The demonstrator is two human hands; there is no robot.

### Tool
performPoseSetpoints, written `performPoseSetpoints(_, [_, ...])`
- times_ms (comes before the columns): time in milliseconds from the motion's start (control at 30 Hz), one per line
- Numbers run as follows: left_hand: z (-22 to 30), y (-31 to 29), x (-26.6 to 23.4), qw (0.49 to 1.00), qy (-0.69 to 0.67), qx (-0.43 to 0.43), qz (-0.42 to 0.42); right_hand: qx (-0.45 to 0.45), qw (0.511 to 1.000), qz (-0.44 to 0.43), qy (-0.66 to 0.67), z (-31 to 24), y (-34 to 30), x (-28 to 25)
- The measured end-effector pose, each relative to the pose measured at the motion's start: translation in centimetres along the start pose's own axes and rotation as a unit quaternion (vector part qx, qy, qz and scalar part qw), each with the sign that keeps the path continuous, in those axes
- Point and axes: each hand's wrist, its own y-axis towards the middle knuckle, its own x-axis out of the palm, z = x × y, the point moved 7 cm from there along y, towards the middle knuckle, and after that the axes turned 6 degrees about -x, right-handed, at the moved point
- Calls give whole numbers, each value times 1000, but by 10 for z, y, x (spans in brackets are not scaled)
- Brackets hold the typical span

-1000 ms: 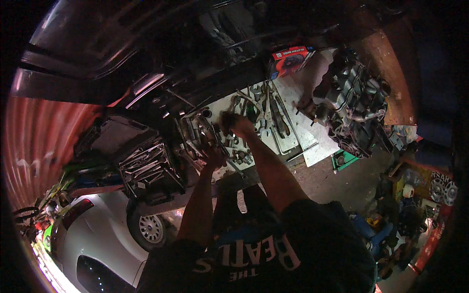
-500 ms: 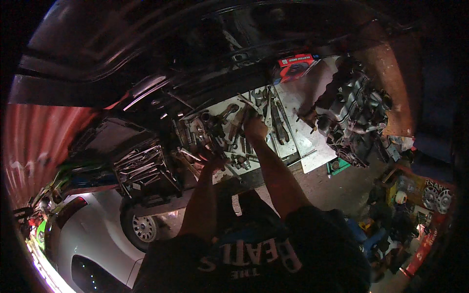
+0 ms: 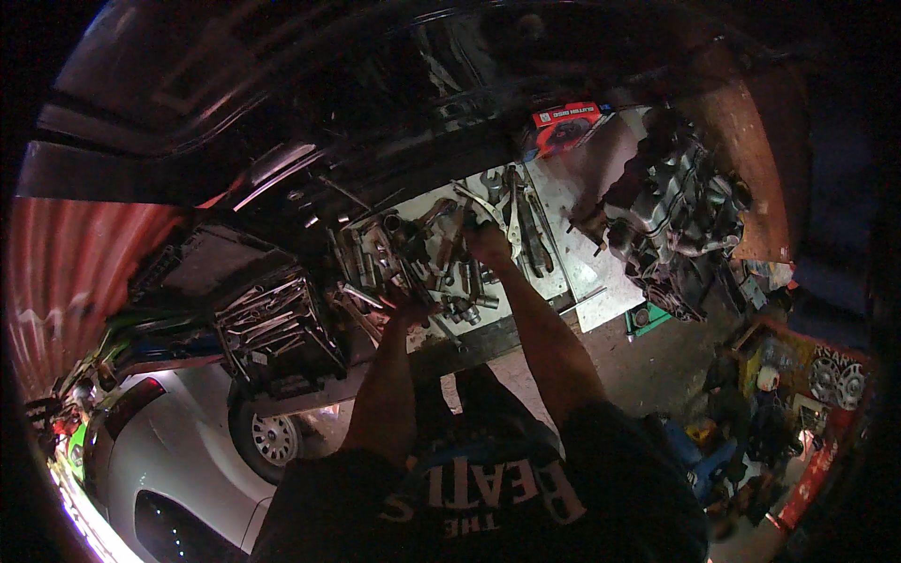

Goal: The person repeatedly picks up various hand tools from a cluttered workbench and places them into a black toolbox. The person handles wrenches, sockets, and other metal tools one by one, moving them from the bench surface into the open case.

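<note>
Hand tools (image 3: 538, 251) lie on the counter (image 3: 596, 305), left of the metal assembly (image 3: 676, 211). Right hand (image 3: 488, 244): among these tools. Left hand (image 3: 407, 308): farther left of the assembly. Fingers, both hands: cannot tell whether apart or clamped.

A red box (image 3: 566, 129) lies at the far edge of the bench (image 3: 593, 310), with an engine (image 3: 680, 220) at the right end and a green item (image 3: 649, 319) just beside the near right corner. Beyond the far edge extends a dark glossy panel (image 3: 225, 103); beyond the left end stands a corrugated red sheet (image 3: 80, 272). A white car (image 3: 174, 450), one wheel (image 3: 275, 437) visible, is located past the near left corner; two silver wheel covers (image 3: 837, 382) are positioned well apart from the right end.
</note>
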Motion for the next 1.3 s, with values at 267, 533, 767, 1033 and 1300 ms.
performPoseSetpoints(267, [-17, 28, 23, 944, -301, 110, -81, -102, 957, 44, 270, -67, -21, -56])
performPoseSetpoints(533, [-8, 20, 20, 983, -145, 84, -75, 82, 964, 164, 190, -81, 2, -63])
performPoseSetpoints(767, [18, -16, -10, 992, 30, 83, -89, 51, 936, 171, 304, -58, 0, -37])
performPoseSetpoints(1033, [-10, 32, 32, 978, -146, 95, -112, 134, 949, 257, -122, -1, -31, -60])
performPoseSetpoints(1300, [-1, 27, 27, 981, -111, 95, -126, 137, 965, 195, -112, 41, -12, -51])
